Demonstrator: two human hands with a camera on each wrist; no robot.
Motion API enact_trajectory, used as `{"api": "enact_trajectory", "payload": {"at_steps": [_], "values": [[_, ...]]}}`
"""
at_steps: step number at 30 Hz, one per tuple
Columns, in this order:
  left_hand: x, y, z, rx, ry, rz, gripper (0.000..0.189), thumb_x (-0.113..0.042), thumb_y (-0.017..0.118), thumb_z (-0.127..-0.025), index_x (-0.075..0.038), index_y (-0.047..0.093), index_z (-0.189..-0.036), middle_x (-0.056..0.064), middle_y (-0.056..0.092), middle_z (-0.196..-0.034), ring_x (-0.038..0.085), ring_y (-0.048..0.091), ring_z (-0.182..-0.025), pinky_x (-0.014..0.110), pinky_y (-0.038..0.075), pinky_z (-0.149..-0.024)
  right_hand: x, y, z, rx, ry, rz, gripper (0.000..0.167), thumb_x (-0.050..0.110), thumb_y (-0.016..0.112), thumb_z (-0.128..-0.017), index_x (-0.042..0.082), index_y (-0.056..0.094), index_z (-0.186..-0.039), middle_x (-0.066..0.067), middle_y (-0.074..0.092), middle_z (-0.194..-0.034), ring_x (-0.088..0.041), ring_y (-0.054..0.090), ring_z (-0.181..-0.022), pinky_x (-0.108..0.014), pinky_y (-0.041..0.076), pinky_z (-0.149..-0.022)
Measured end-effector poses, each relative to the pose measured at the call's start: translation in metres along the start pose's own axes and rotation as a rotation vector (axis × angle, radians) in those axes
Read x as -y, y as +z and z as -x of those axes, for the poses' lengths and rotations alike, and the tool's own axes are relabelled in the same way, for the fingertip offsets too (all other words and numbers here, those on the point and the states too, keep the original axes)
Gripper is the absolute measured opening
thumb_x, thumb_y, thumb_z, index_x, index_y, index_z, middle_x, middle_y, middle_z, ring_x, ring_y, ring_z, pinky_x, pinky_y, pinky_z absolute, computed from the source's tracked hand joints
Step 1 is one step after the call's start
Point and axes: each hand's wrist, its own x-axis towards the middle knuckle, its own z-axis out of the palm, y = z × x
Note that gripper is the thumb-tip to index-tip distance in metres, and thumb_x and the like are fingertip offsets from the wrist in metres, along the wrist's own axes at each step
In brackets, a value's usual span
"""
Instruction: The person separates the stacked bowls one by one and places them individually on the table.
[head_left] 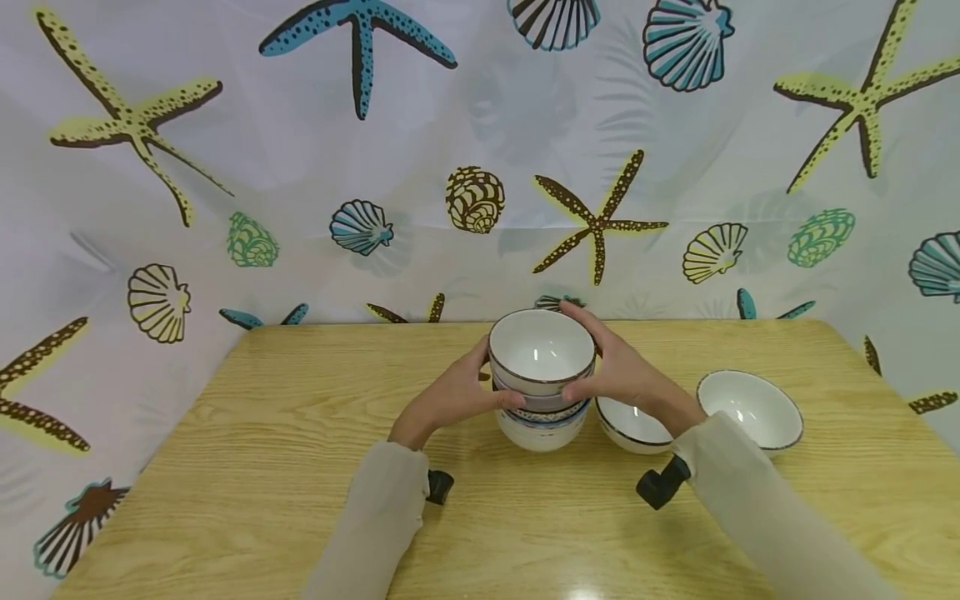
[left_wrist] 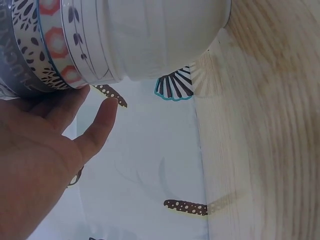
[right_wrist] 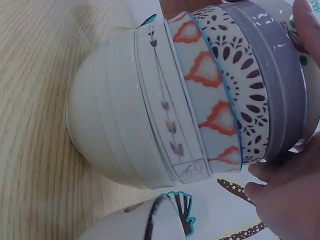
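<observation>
A tall stack of nested bowls (head_left: 542,437) stands on the table, topped by a white bowl (head_left: 542,346) with a dark rim. Both hands hold the upper part of the stack from opposite sides. The left hand (head_left: 459,392) has its thumb across the near left side, its fingers behind. On the right, the right hand (head_left: 628,375) lays its thumb on the near side and reaches its fingers to the far rim. Patterned bands show in the right wrist view: a grey bowl (right_wrist: 282,75), dark petals, orange-red motifs (right_wrist: 205,70), and a plain white bowl (right_wrist: 105,115) lowest.
Just right of the stack sits a white bowl (head_left: 633,427), partly covered by the right forearm. Farther right is another white dark-rimmed bowl (head_left: 750,408). A cloth (head_left: 420,167) printed with starfish and shells hangs behind the wooden table (head_left: 300,467).
</observation>
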Motion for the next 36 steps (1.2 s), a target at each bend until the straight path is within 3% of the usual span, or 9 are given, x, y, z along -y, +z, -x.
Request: {"api": "enact_trajectory", "payload": {"at_steps": [5,18,27,36], "values": [[-0.0012,0.001,-0.0003,0.003,0.001,0.006,0.125,-0.077,0.067,-0.06,-0.016,0.011,-0.154,0.011,0.028,-0.154,0.033,0.027,-0.142,0.058,0.032,-0.107,0.0011,0.0025,-0.0003,-0.012,0.008,-0.013,0.131,0.062,0.085,-0.051,0.019,0.016,-0.154,-0.019,0.028,-0.151,-0.043,0.034,-0.133,-0.055,0.036,-0.103],[-0.0011,0.0007,-0.0004,0.004,0.0,-0.006,0.123,-0.075,0.068,-0.062,-0.015,0.011,-0.154,0.012,0.029,-0.154,0.035,0.028,-0.141,0.058,0.033,-0.107,0.005,0.0052,0.002,-0.067,0.039,0.124,0.121,0.045,0.087,-0.062,0.015,0.015,-0.154,-0.017,0.024,-0.156,-0.041,0.035,-0.135,-0.059,0.034,-0.106],[-0.003,0.0001,0.0005,0.001,0.008,-0.014,0.128,-0.079,0.063,-0.058,-0.017,0.009,-0.155,0.011,0.027,-0.155,0.032,0.025,-0.143,0.058,0.033,-0.107,0.0053,0.0069,0.0004,-0.077,0.035,0.125,0.133,0.061,0.085,-0.053,0.014,0.014,-0.154,-0.019,0.024,-0.155,-0.042,0.036,-0.134,-0.059,0.034,-0.105],[-0.0003,-0.0007,-0.0011,0.006,0.007,-0.009,0.122,-0.074,0.067,-0.064,-0.016,0.009,-0.155,0.012,0.028,-0.154,0.033,0.027,-0.142,0.058,0.032,-0.107,0.0036,0.0101,-0.0004,-0.112,0.038,0.131,0.119,0.038,0.088,-0.064,0.015,0.015,-0.154,-0.016,0.028,-0.154,-0.04,0.037,-0.134,-0.059,0.034,-0.106]]}}
